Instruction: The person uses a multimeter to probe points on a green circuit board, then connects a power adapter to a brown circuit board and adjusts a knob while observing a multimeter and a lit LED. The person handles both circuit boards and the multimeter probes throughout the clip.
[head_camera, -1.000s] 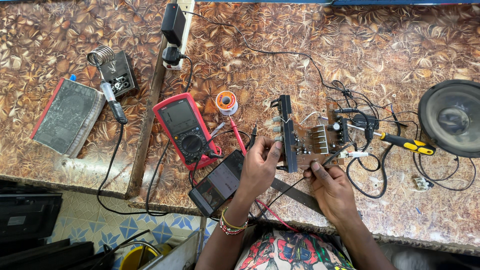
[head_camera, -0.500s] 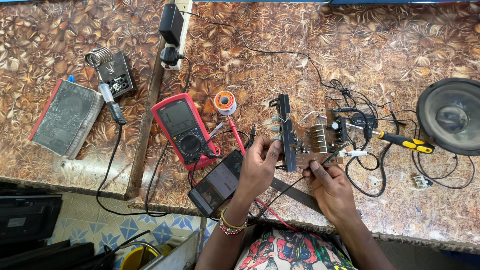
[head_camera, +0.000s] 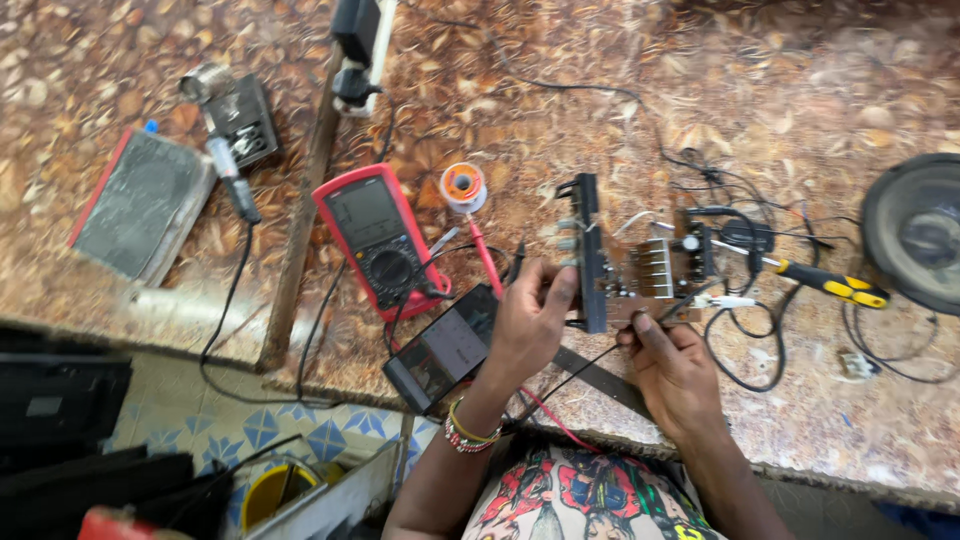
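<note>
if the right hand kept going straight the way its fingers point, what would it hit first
Most likely the circuit board: the right hand points up at its near edge, fingertips about touching it, though depth is unclear.

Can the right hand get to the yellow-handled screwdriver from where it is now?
Probably yes. The right hand sits at the circuit board's near edge, and the screwdriver lies in the open further right. Only loose black wires lie between; nothing covers the handle.

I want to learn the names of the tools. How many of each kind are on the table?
Multimeter: 1
Solder spool: 1
Screwdriver: 1
Soldering iron: 1
Phone: 1
Circuit board, touched by left hand and right hand: 1
Speaker: 1
Total: 7
</note>
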